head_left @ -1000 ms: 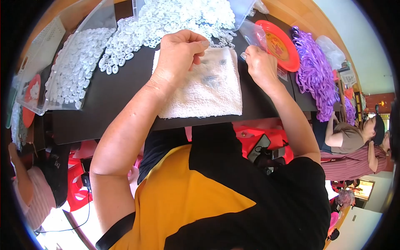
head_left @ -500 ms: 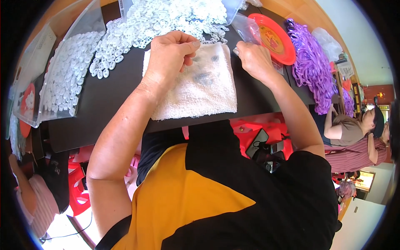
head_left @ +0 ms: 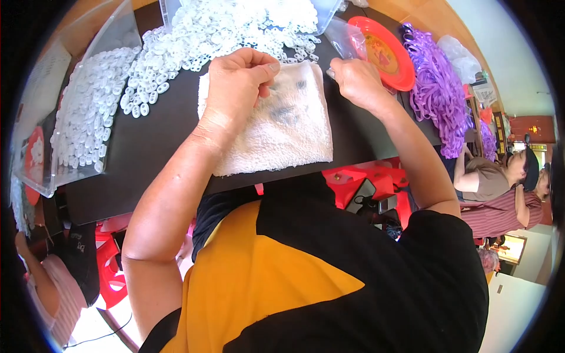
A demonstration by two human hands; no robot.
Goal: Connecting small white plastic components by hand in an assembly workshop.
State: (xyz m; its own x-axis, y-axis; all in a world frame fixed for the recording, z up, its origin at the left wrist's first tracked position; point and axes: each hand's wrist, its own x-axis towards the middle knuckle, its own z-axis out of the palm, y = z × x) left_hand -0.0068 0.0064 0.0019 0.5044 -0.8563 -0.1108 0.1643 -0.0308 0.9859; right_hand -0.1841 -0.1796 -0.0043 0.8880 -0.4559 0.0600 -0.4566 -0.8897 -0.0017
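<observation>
A folded white cloth (head_left: 288,138) with dark smudges lies on the dark table in front of me. My left hand (head_left: 238,82) hangs over the cloth's upper left part, thumb and fingers pinched together. Whatever it may hold is too small or hidden. Just right of the cloth, my right hand (head_left: 359,85) is closed, thumb against the curled fingers, and I cannot make out anything in it. Many small white oval plastic pieces with holes (head_left: 235,26) are heaped beyond my hands, spilling left across the table.
At the left a see-through bin (head_left: 53,170) holds more white pieces. A red plate (head_left: 397,65) and a plastic bag (head_left: 341,38) lie beyond my right hand. Purple ribbons (head_left: 438,94) pile up farther right. Other people (head_left: 488,176) sit at the right and the lower left.
The whole view has shifted slightly, with the cloth and bins a little farther left. Both hands keep nearly the same pose, the fingers still closed.
</observation>
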